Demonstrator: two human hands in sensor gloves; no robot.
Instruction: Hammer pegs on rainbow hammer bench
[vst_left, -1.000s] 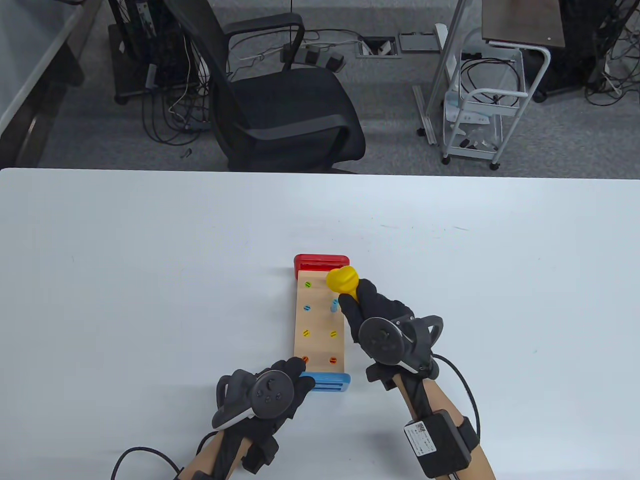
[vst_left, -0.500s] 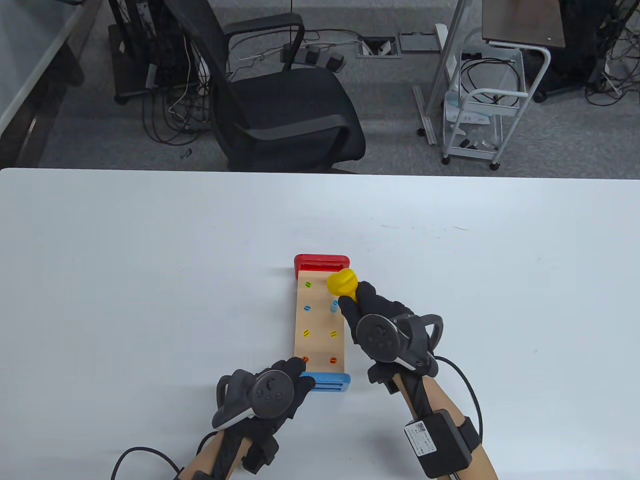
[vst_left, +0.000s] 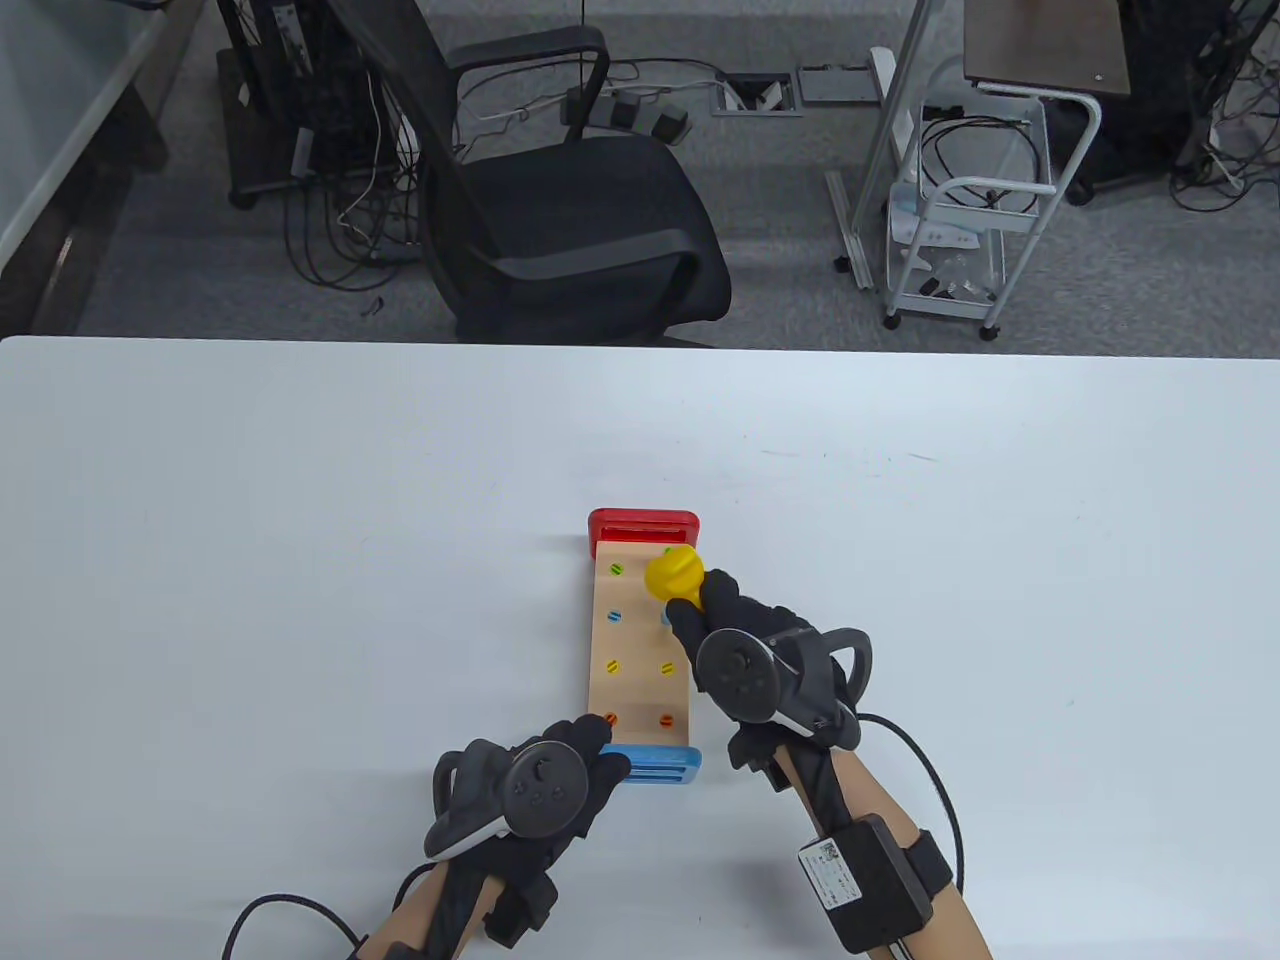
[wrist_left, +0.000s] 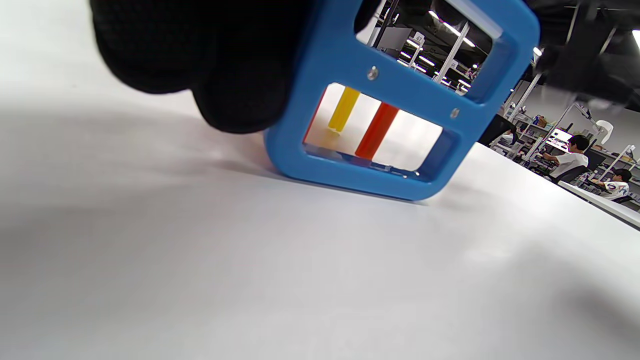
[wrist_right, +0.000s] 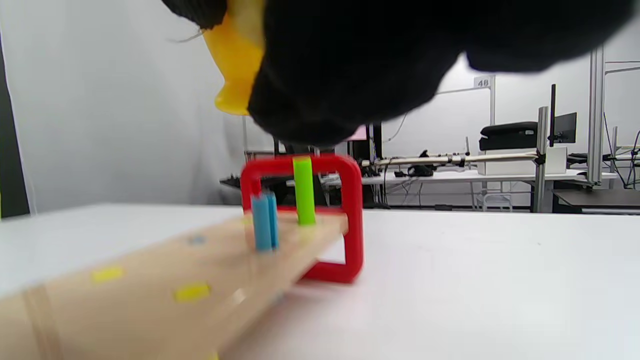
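Observation:
The wooden hammer bench (vst_left: 640, 650) lies lengthwise on the white table, red end (vst_left: 643, 523) far, blue end (vst_left: 660, 765) near. My right hand (vst_left: 740, 640) grips the yellow hammer (vst_left: 673, 574), whose head hovers over the bench's far right pegs. In the right wrist view a blue peg (wrist_right: 263, 221) and a green peg (wrist_right: 303, 191) stand up from the board, under the hammer (wrist_right: 235, 55). The other pegs sit flush. My left hand (vst_left: 560, 770) holds the blue end's left corner (wrist_left: 400, 95); under the board a yellow peg (wrist_left: 343, 109) and a red peg (wrist_left: 376, 131) hang down.
The white table (vst_left: 300, 560) stretches wide on all sides of the bench. Behind its far edge stand a black office chair (vst_left: 560, 200) and a white cart (vst_left: 965, 200) on the floor.
My right hand has moved the hammer slightly left and nearer, its head now over the blue peg. The left hand and bench have not moved.

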